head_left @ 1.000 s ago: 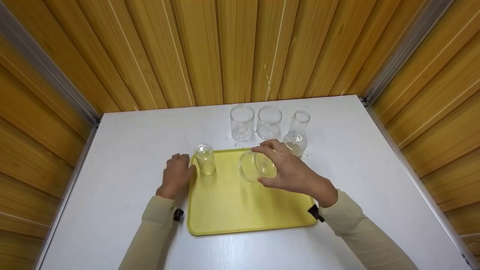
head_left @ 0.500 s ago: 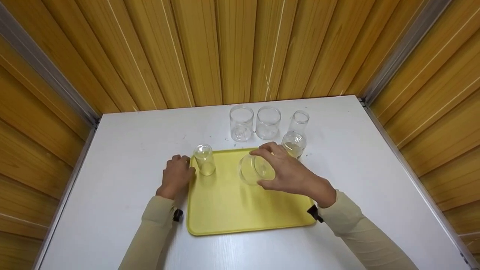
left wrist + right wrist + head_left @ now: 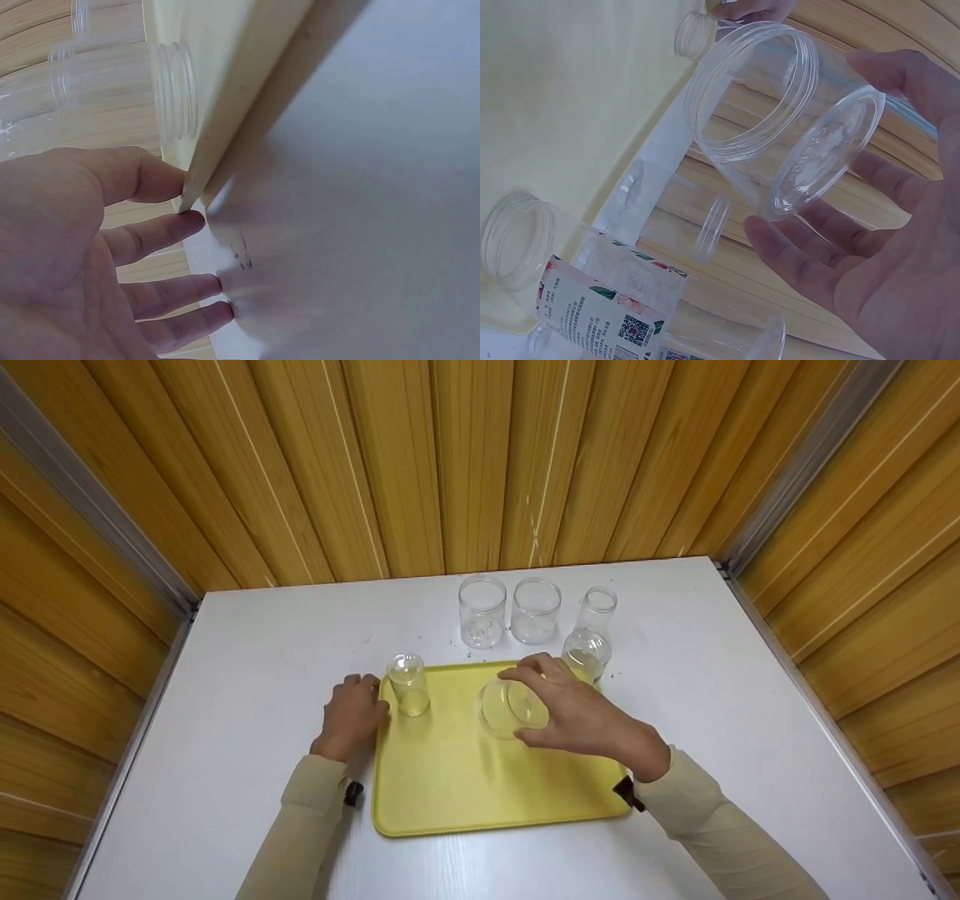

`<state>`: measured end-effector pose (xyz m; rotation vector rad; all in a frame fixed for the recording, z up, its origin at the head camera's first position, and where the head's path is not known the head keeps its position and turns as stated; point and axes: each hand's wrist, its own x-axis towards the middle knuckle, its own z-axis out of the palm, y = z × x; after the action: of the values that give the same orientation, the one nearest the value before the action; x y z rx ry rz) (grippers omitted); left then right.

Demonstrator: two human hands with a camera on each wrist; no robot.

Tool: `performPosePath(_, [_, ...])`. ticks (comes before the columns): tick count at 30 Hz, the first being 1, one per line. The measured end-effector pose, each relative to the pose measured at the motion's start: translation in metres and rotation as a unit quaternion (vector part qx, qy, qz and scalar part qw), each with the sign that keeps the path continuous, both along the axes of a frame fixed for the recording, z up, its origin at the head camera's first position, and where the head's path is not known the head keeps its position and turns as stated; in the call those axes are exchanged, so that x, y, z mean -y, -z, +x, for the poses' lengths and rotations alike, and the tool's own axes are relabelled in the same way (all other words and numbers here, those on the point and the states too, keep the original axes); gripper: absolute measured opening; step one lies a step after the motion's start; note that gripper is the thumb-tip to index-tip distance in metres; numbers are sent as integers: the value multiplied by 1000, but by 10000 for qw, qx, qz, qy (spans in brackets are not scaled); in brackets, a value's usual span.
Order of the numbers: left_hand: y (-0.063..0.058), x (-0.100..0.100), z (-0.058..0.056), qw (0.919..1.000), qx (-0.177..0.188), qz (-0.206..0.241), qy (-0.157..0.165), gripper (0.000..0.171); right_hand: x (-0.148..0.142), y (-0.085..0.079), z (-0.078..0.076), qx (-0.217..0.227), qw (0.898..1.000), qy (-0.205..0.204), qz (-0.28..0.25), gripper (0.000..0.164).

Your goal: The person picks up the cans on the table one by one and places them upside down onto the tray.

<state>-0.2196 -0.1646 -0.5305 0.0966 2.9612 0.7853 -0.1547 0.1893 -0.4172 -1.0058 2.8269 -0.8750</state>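
Note:
My right hand (image 3: 577,709) grips a wide clear plastic jar (image 3: 496,711) near its base, over the yellow tray (image 3: 435,787). In the right wrist view the jar (image 3: 742,142) is tilted, its threaded mouth turned down towards the tray; whether its rim touches the tray I cannot tell. At the tray's left edge my left hand (image 3: 350,712) pinches the rim between thumb and forefinger, the other fingertips against the white table. Close beside it, a narrow clear jar (image 3: 409,686) stands mouth down on the tray's far left corner.
Behind the tray stand two wide clear jars (image 3: 482,611) (image 3: 535,611) and a narrow one (image 3: 598,611), mouths up. A labelled jar (image 3: 604,300) is mouth down at the tray's far right corner. Wood-patterned walls (image 3: 465,465) enclose the white table (image 3: 262,645).
My right hand has moved down slightly with the wide jar, which now hangs lower over the tray. The left hand stays at the tray's rim. The whole head view has shifted a little.

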Motion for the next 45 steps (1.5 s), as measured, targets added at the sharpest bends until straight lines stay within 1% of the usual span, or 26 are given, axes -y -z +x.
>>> performPosePath(15, [0,0,-2,10000,-49,-74,45,45,1,0,0,159,9997,42,183,72])
performPosePath(24, [2,1,-2,9997,-199,-121,109,38,0,4,1,95,9996,-81,246,69])
performPosePath(28, [1,1,-2,9997,-173,-163,105,39,0,6,1,140,9994,-100,301,70])
performPosePath(33, [2,2,-2,9998,-91,-141,88,41,1,9,3,76,9991,-178,376,70])
performPosePath(37, [2,2,-2,9999,-47,-97,90,42,2,9,5,109,9987,-161,480,70])
performPosePath(45, [2,3,-3,9998,-137,-59,133,40,6,10,6,115,9966,-115,810,70])
